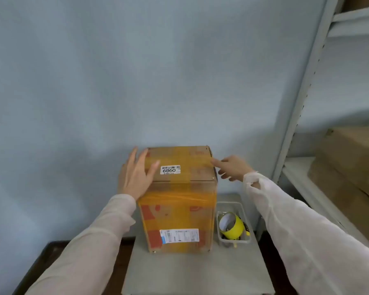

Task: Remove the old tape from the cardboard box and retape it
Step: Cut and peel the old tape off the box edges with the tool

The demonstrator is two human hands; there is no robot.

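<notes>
A tall cardboard box (177,211) stands upright on a small grey table (198,271), against the wall. Glossy yellowish old tape (179,198) bands its upper front and crosses its top, where a white label reads 0989. My left hand (136,175) rests flat with fingers spread on the box's top left edge. My right hand (232,168) reaches to the top right edge, its index finger touching the tape there; the other fingers are loosely curled. A yellow roll of tape (231,226) lies in a clear tray to the right of the box.
The clear plastic tray (243,209) also holds a yellow-and-black tool beside the roll. A grey metal shelf rack (303,116) stands at the right with large cardboard boxes (354,158) on it. A pale blue wall is close behind. Dark floor shows left of the table.
</notes>
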